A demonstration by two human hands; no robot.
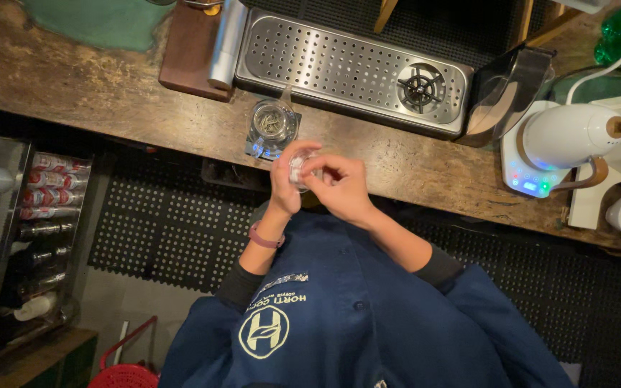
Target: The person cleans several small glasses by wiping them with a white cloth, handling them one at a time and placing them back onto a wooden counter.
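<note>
Both hands, left hand (284,183) and right hand (343,188), grip a small clear glass (300,167) over the worn wooden counter's near edge (404,169), near a perforated steel drip tray (350,72).

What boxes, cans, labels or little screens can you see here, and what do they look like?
Cans: rows lying on their sides in the fridge shelf at left, silver with red bands.
Bottles: below the cans, dark with pale caps.
Kettle base screen: on the counter at right, a white base with small blue and green lights.
Scale: under the glass jar, dark with a blue glow.
Shirt logo: cream round badge on blue cloth.
</note>
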